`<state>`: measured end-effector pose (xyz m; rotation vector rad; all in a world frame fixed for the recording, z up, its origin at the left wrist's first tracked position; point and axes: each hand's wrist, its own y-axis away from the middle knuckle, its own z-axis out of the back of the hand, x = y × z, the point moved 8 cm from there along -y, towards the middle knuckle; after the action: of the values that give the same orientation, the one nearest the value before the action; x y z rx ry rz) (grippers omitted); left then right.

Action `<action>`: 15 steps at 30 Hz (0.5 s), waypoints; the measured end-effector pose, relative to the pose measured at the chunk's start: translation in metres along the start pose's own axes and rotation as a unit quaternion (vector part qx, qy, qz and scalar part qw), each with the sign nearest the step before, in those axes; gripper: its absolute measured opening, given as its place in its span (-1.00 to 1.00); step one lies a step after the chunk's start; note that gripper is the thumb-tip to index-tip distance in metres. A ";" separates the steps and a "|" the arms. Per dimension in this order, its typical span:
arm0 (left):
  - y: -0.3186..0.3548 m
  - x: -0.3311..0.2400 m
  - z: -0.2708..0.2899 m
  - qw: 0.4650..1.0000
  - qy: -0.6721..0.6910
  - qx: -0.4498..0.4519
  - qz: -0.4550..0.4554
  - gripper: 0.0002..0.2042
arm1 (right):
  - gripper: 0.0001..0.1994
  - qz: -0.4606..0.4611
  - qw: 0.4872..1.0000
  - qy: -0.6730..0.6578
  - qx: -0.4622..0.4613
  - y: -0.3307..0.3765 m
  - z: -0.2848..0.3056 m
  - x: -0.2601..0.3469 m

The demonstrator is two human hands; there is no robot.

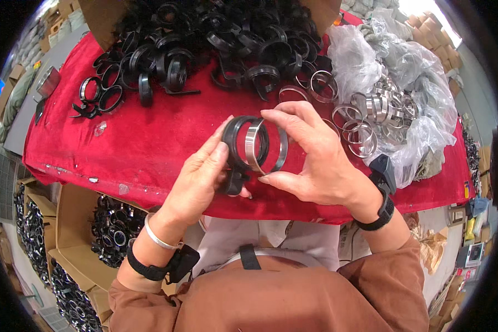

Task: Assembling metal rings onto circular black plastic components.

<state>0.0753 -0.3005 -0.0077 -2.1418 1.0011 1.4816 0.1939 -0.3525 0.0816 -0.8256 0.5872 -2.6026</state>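
My left hand (pixel 198 176) is closed around a black plastic ring (pixel 232 146) with a stubby tab at its lower side. Between the thumb and fingers of my right hand (pixel 322 157) is a shiny metal ring (pixel 252 146), gripped at its top and bottom edges. The two rings stand on edge side by side above the red cloth, and in this view the metal one overlaps the black one's opening. Whether they touch is hard to make out. Some fingers of my left hand are hidden behind the black ring.
Black ring parts (pixel 177 72) heap out of a cardboard box (pixel 99 22) at the back of the red cloth (pixel 155 144). Loose metal rings (pixel 362 138) lie at right beside a clear plastic bag (pixel 354 58). Open cartons (pixel 72 221) of black parts stand at lower left.
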 end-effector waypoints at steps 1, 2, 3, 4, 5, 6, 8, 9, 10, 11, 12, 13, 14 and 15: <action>0.001 -0.001 -0.001 1.000 0.004 -0.005 0.000 -0.51 | -0.28 -0.010 1.000 0.004 0.011 -0.001 -0.003 -0.002; -0.001 0.002 0.000 1.000 -0.007 0.014 -0.001 -0.52 | -0.28 -0.001 1.000 0.004 0.014 -0.003 -0.004 -0.001; -0.001 0.001 0.000 1.000 -0.007 0.014 -0.002 -0.52 | -0.28 0.000 1.000 0.005 0.014 -0.003 -0.005 -0.001; -0.002 0.001 -0.002 1.000 -0.018 0.016 0.002 -0.52 | -0.31 -0.007 1.000 -0.013 0.010 -0.004 -0.006 -0.003; -0.002 0.001 -0.003 0.999 -0.029 0.018 0.006 -0.52 | -0.34 -0.013 0.999 -0.031 0.006 -0.004 -0.007 -0.003; -0.003 0.000 -0.003 0.999 -0.030 0.017 0.005 -0.52 | -0.34 -0.012 0.999 -0.032 0.006 -0.005 -0.007 -0.004; -0.004 -0.001 -0.005 0.999 -0.034 0.024 0.019 -0.52 | -0.33 -0.012 1.000 -0.015 0.021 -0.008 -0.010 -0.005; -0.003 -0.001 -0.004 0.999 -0.039 0.016 0.016 -0.52 | -0.33 -0.004 1.000 -0.022 0.021 -0.009 -0.010 -0.004; -0.004 -0.001 -0.005 0.999 -0.033 0.013 -0.002 -0.53 | -0.32 -0.004 1.000 -0.010 0.008 -0.009 -0.008 -0.002; -0.003 -0.004 -0.007 0.999 -0.029 0.010 -0.020 -0.53 | -0.31 -0.004 1.000 0.001 -0.004 -0.009 -0.005 -0.001; -0.001 -0.009 -0.012 0.999 -0.029 0.009 -0.022 -0.52 | -0.29 -0.016 1.000 -0.001 -0.010 -0.007 -0.003 -0.002; 0.002 -0.009 -0.013 0.999 -0.044 0.013 -0.020 -0.51 | -0.29 -0.025 1.000 0.004 -0.005 -0.006 -0.004 -0.001; 0.005 -0.011 -0.016 0.998 -0.060 0.002 -0.035 -0.50 | -0.29 -0.032 0.999 -0.014 0.000 -0.006 -0.005 -0.001; 0.006 -0.007 -0.015 0.997 -0.042 -0.006 -0.071 -0.48 | -0.29 -0.037 0.999 -0.035 0.008 -0.007 -0.008 -0.002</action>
<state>0.0790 -0.3117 0.0048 -2.0934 0.7967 1.4986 0.1892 -0.3432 0.0780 -0.9457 0.5262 -2.6293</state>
